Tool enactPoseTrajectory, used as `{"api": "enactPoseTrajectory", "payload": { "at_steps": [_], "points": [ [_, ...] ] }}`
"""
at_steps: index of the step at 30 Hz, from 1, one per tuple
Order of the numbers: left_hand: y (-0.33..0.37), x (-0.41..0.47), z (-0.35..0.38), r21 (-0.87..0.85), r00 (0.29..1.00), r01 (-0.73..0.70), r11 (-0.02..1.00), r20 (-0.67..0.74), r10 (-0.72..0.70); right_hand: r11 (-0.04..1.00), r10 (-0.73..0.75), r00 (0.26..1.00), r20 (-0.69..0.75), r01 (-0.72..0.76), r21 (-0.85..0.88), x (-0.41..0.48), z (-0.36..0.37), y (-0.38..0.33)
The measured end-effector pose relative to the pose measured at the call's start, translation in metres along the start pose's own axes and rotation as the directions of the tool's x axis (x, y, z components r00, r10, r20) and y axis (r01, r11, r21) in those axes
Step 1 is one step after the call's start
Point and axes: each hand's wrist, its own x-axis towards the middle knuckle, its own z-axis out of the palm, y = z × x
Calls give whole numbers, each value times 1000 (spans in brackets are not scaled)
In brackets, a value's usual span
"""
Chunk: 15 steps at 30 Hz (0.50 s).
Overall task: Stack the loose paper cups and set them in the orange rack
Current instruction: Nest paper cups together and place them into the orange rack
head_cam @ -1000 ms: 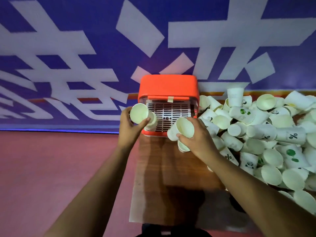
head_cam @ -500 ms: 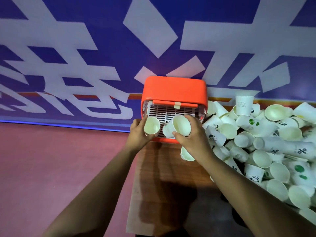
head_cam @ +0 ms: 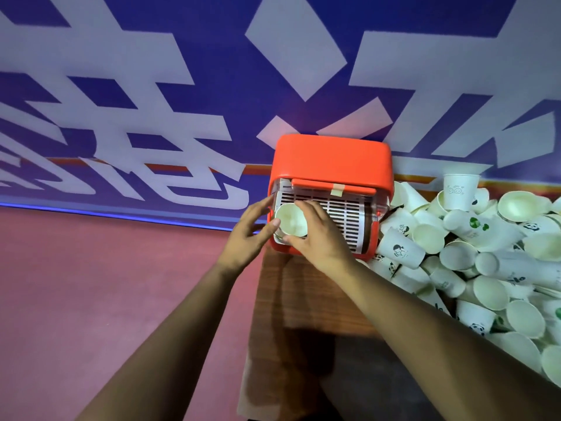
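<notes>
Right hand (head_cam: 318, 235) grasps the cup stack (head_cam: 290, 221); left hand (head_cam: 250, 230) is loose-fingered, thumb steadying the rim, at the orange rack's (head_cam: 331, 159) left front. Step: seating the stack, probably. Next: let go cleanly, reach right. Table (head_cam: 303, 299) left edge is close; loose cups (head_cam: 455, 253) crowd the right; wall (head_cam: 151, 86) directly behind.

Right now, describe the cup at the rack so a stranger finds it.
Find the orange rack against the blue wall. On the left of its white grille is one paper cup, mouth toward the camera. Unlike the piled cups nearby, the right hand grips it.
</notes>
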Motion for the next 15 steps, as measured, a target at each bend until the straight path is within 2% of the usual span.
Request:
{"api": "enactPoseTrajectory", "payload": {
  "at_steps": [3,7,15],
  "points": [
    [-18,5,4,71,998,-2,997,69,-3,999,10,998,55,-7,-50,6,9,7],
    [-33,6,12,168,997,26,986,70,-38,995,95,981,167,-96,-3,8,19,19],
    [-36,1,19,223,998,55,973,14,-59,973,214,959,187,-226,44,7,22,19]
  ]
}}
